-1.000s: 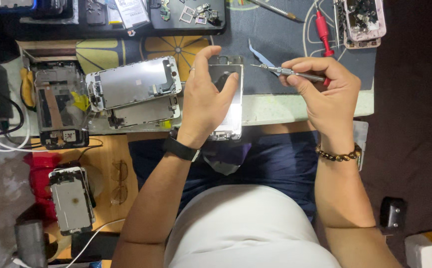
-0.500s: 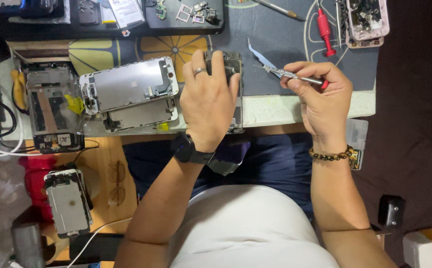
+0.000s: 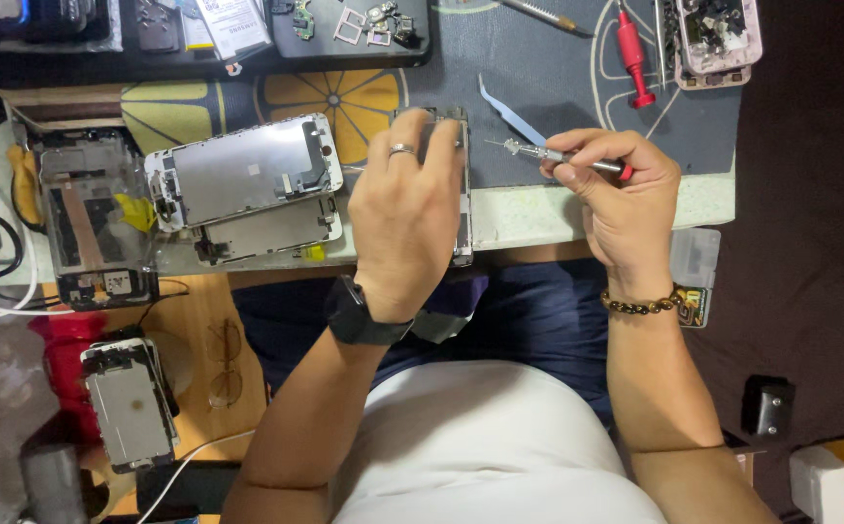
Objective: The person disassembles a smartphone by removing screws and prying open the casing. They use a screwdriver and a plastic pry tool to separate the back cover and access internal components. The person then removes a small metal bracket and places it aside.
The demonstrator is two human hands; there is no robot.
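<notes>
My left hand point(image 3: 410, 213) lies over an opened phone body point(image 3: 461, 184) at the edge of the work mat and grips it; most of the phone is hidden under the palm. My right hand point(image 3: 626, 199) holds a small screwdriver point(image 3: 562, 155) with a red end, its tip pointing left, just right of the phone. Steel tweezers point(image 3: 509, 114) lie on the mat between the two hands. A black watch sits on my left wrist, a bead bracelet on my right.
Two detached phone screens point(image 3: 247, 175) are stacked left of the phone. Another opened phone point(image 3: 92, 223) lies at far left, one more point(image 3: 131, 403) lower on the wooden surface. A red-handled tool point(image 3: 632, 53) and a parts-filled phone shell point(image 3: 718, 34) sit at the back right.
My left hand has shifted over the phone, covering more of it. My right hand with the screwdriver has stayed about where it was, and the camera view has shifted a little.
</notes>
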